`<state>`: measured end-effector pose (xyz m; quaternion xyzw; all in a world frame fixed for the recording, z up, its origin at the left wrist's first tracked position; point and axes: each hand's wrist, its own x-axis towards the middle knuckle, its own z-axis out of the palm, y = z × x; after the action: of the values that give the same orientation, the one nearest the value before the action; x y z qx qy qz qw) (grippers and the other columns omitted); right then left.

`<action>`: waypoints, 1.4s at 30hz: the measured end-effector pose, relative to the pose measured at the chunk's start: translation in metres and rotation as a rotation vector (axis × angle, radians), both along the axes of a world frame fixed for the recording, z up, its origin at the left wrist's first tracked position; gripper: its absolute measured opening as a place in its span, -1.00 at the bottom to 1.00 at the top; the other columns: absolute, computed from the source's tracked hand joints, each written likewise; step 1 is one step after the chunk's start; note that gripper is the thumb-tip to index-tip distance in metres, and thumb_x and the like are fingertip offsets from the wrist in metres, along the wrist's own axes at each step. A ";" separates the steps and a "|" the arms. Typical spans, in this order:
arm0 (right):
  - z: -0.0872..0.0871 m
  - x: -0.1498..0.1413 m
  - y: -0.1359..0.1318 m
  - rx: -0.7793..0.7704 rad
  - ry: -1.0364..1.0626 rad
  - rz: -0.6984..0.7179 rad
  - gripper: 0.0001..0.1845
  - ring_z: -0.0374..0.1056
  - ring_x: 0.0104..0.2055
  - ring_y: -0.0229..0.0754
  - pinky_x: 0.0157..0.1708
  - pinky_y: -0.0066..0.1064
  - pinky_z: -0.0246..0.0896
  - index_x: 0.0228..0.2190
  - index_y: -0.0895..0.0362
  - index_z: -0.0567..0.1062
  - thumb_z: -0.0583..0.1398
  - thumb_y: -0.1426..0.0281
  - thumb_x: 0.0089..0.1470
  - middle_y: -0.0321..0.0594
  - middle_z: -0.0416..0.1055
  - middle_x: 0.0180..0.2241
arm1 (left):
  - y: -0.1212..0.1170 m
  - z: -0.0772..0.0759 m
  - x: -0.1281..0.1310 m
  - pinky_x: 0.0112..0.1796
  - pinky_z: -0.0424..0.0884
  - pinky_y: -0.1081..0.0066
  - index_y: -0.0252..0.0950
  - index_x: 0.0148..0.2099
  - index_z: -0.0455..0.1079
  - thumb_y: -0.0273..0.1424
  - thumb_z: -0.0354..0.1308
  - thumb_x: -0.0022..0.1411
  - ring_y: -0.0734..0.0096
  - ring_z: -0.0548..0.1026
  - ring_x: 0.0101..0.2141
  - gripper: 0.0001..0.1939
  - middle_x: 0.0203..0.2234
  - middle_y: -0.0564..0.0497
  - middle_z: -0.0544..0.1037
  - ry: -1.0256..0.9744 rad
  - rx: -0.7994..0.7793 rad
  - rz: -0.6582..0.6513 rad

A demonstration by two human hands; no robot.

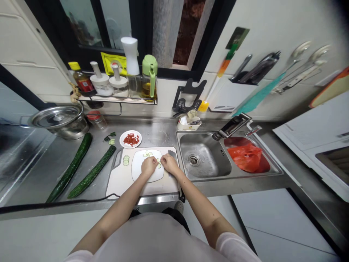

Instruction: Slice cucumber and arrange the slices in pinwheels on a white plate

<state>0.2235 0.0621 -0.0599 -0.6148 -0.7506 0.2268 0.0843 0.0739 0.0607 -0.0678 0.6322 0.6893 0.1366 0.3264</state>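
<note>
A white plate [139, 171] rests on a light cutting board [116, 183], with thin cucumber slices [148, 153] along its far side and right side. Over the plate's right half, my left hand [148, 166] is closed, fingertips pinched at a cucumber slice. Facing it, my right hand [170, 163] is also closed, its fingertips at the slices by the plate's right edge. The fingers partly hide what they pinch. More cucumber slices [125, 160] overlap in a row left of the plate. A knife [182, 196] lies along the board's right side, partly under my right arm.
Two long cucumbers [92, 173] lie left of the board. Behind it stands a small dish [122, 139] of chopped red pieces. A double sink [201, 171] with a faucet [231, 125] is to the right, a red bag [247, 158] in its far basin. A black cord [54, 204] crosses the counter's front left.
</note>
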 end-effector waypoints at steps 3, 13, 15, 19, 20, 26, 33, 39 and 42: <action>0.001 0.001 0.002 0.000 0.023 0.006 -0.83 0.27 -0.26 -0.26 -0.28 -0.50 0.04 -0.30 0.17 0.49 0.08 0.48 0.16 -0.19 0.41 -0.29 | 0.001 0.000 0.000 -0.38 0.22 0.48 -0.23 -0.33 0.47 -0.38 0.18 0.09 0.40 0.49 -0.34 -0.93 -0.36 0.02 0.59 0.003 -0.017 0.001; -0.002 0.001 0.003 0.003 0.033 -0.036 -0.83 0.29 -0.27 -0.25 -0.27 -0.51 0.06 -0.27 0.15 0.46 0.08 0.49 0.14 -0.20 0.42 -0.27 | 0.001 -0.003 0.001 -0.36 0.24 0.47 -0.21 -0.29 0.46 -0.37 0.19 0.11 0.38 0.50 -0.34 -0.91 -0.36 0.04 0.59 -0.003 -0.004 0.008; -0.003 0.004 0.003 0.036 0.066 -0.066 -0.81 0.30 -0.26 -0.25 -0.25 -0.50 0.08 -0.25 0.15 0.47 0.07 0.48 0.14 -0.20 0.42 -0.27 | 0.000 -0.002 0.001 -0.36 0.24 0.47 -0.22 -0.29 0.47 -0.39 0.18 0.12 0.38 0.51 -0.32 -0.92 -0.37 0.03 0.59 -0.017 0.004 0.008; -0.004 0.010 0.001 0.103 0.132 -0.118 -0.80 0.29 -0.25 -0.22 -0.21 -0.47 0.11 -0.25 0.15 0.47 0.06 0.46 0.13 -0.20 0.43 -0.30 | -0.003 -0.002 0.001 -0.35 0.25 0.48 -0.23 -0.30 0.48 -0.42 0.15 0.13 0.39 0.51 -0.33 -0.91 -0.38 0.03 0.60 -0.043 0.008 0.016; -0.004 0.012 0.000 0.110 0.156 -0.135 -0.79 0.29 -0.25 -0.22 -0.21 -0.47 0.11 -0.26 0.15 0.47 0.05 0.46 0.13 -0.20 0.43 -0.30 | -0.004 -0.002 0.001 -0.34 0.26 0.48 -0.23 -0.30 0.48 -0.42 0.15 0.13 0.39 0.51 -0.33 -0.91 -0.38 0.02 0.60 -0.052 0.009 0.017; -0.007 0.014 -0.008 0.119 0.236 -0.191 -0.78 0.31 -0.23 -0.20 -0.19 -0.44 0.15 -0.27 0.14 0.48 0.05 0.45 0.12 -0.19 0.44 -0.29 | -0.005 -0.001 -0.001 -0.33 0.26 0.49 -0.23 -0.30 0.48 -0.42 0.15 0.13 0.41 0.51 -0.34 -0.91 -0.39 0.03 0.60 -0.092 0.026 0.034; -0.006 0.013 -0.013 0.101 0.213 -0.211 -0.73 0.34 -0.21 -0.21 -0.18 -0.43 0.18 -0.22 0.14 0.48 0.02 0.46 0.13 -0.17 0.47 -0.23 | -0.010 0.007 -0.012 -0.31 0.27 0.48 -0.20 -0.25 0.48 -0.36 0.12 0.16 0.40 0.50 -0.33 -0.86 -0.37 0.05 0.59 -0.117 0.072 0.107; -0.007 0.013 -0.020 0.120 0.284 -0.237 -0.75 0.34 -0.23 -0.20 -0.18 -0.43 0.19 -0.27 0.13 0.49 0.03 0.44 0.12 -0.19 0.46 -0.27 | -0.023 0.013 -0.024 -0.35 0.26 0.50 -0.19 -0.26 0.47 -0.33 0.09 0.16 0.44 0.47 -0.39 -0.85 -0.43 0.09 0.55 -0.167 0.116 0.150; -0.007 0.012 -0.023 0.138 0.326 -0.252 -0.75 0.33 -0.26 -0.20 -0.21 -0.43 0.19 -0.30 0.13 0.50 0.02 0.42 0.12 -0.19 0.46 -0.30 | -0.031 0.015 -0.030 -0.36 0.26 0.51 -0.20 -0.27 0.47 -0.31 0.09 0.16 0.46 0.45 -0.42 -0.84 -0.46 0.10 0.53 -0.207 0.118 0.169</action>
<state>0.2353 0.0392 -0.0665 -0.6516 -0.6582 0.2588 0.2741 0.0439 0.0294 -0.0529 0.5723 0.6936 0.2686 0.3453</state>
